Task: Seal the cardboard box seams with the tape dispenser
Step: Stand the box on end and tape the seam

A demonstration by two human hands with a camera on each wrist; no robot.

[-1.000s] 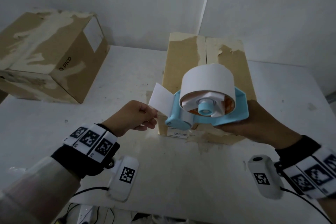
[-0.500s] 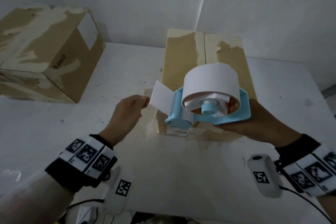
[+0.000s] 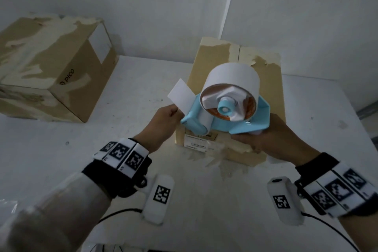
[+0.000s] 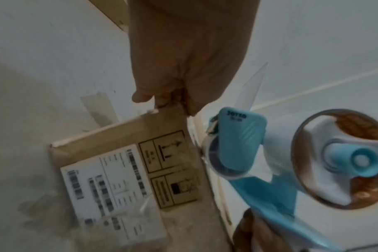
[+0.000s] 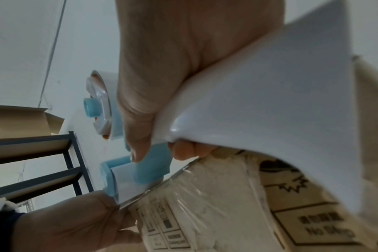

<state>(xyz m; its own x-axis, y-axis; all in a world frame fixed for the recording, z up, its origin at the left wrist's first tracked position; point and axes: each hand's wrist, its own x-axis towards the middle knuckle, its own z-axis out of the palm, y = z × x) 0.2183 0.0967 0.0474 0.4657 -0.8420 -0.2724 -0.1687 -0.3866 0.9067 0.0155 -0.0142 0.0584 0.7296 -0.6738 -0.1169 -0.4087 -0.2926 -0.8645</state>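
A worn cardboard box [image 3: 206,63] stands on the white table, its top seam running away from me. Above its near end, my right hand [image 3: 255,139] grips the handle of the blue tape dispenser [image 3: 235,122], which carries a wide white tape roll [image 3: 233,75]. In the right wrist view the right hand [image 5: 153,153] curls round the white handle, with the box [image 5: 216,196] below. My left hand [image 3: 173,111] pinches the lower edge of the white tape end [image 3: 181,96] sticking out of the dispenser's front. The left wrist view shows the left hand's [image 4: 168,104] curled fingers over the box [image 4: 119,136] corner, beside the dispenser [image 4: 237,145].
A second, larger cardboard box [image 3: 51,63] sits on the table [image 3: 122,149] at the far left. White walls close off the back. A dark metal shelf rack [image 5: 71,153] appears in the right wrist view.
My left hand has moved forward and right, close to the dispenser's front, and the tape end now sticks up above its fingers. The dispenser has stayed over the box's near end.
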